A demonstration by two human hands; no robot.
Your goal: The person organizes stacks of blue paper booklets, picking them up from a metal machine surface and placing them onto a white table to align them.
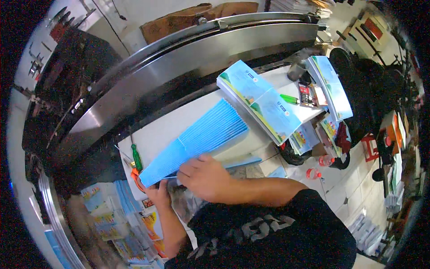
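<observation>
A long fanned row of blue printed sheets [201, 130] lies slantwise on the white table, overlapping in narrow steps. At its near left end, my left hand [159, 195] grips the edge of the blue sheets, its fingertips partly hidden beneath them. Just to the right, my right hand [204, 179] is closed with bent fingers against the near side of the row. A thin blue edge shows between both hands; the right fingertips and what they pinch are hidden. Beyond the row stands a thick stack of light blue printed covers [268, 107].
A green-handled screwdriver [136, 157] and an orange-handled tool [135, 176] lie at the table's left end. Behind the table runs a long metal machine bar [192, 58]. Another printed stack [331, 87] and a dark cup [296, 71] stand right. Red-capped bottles [313, 173] are below.
</observation>
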